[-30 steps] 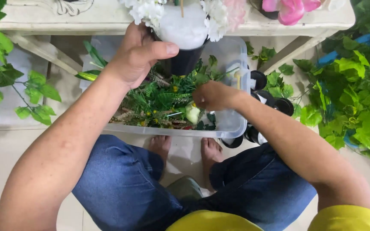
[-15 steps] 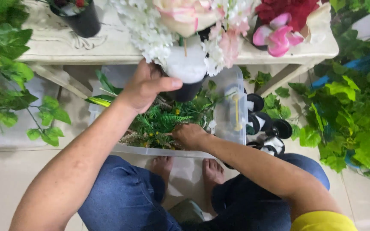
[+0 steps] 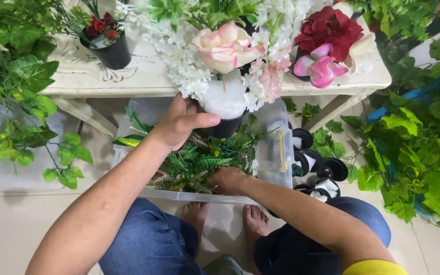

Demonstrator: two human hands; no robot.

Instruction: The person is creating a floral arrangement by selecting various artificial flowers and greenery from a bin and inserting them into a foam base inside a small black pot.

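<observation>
Carved white table [image 3: 143,76], left hand [image 3: 182,122] grip wrapped round black pot [image 3: 225,127], right hand [image 3: 227,179] grip hidden in greenery [image 3: 199,163]

the pot [image 3: 225,109] on the far side has a white top and a black base, and it carries white blossoms [image 3: 176,48], a cream rose edged in pink [image 3: 225,47] and pale pink flowers [image 3: 272,79]. to the right sit a deep red bloom [image 3: 330,31] and a magenta-and-white flower [image 3: 322,69]; far left, a small black pot [image 3: 110,51] holds red roses. the near clear bin [image 3: 276,153] is full of green sprigs [image 3: 199,163] with yellow dots, and the table [image 3: 92,76] is off-white with a carved scroll pattern.
</observation>
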